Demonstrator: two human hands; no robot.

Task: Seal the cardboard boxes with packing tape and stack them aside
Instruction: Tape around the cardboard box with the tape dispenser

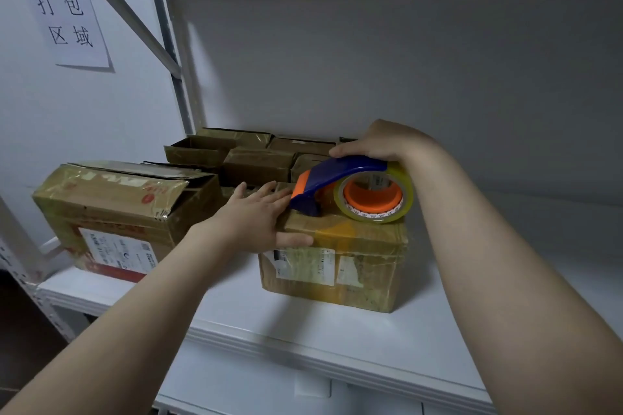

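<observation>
Head view: small cardboard box [332, 263] near the front of the white shelf [236, 310]; brown, creased, wrapped in glossy clear tape, worn white labels on its front face. Left hand [251, 217] lies flat, fingers straight, on the box's top left edge. Right hand [382, 145] grips the blue-and-orange tape dispenser [340, 187], its nose on the box top. Larger taped box [124, 212] to the left; more boxes [249, 155] behind.

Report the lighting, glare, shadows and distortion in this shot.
Head view: dim, cool light; glare glints on the taped box and tape roll; a soft shadow lies on the white shelf before that box; wide-angle bends the shelf's front edge and tilts the wall sign.
</observation>
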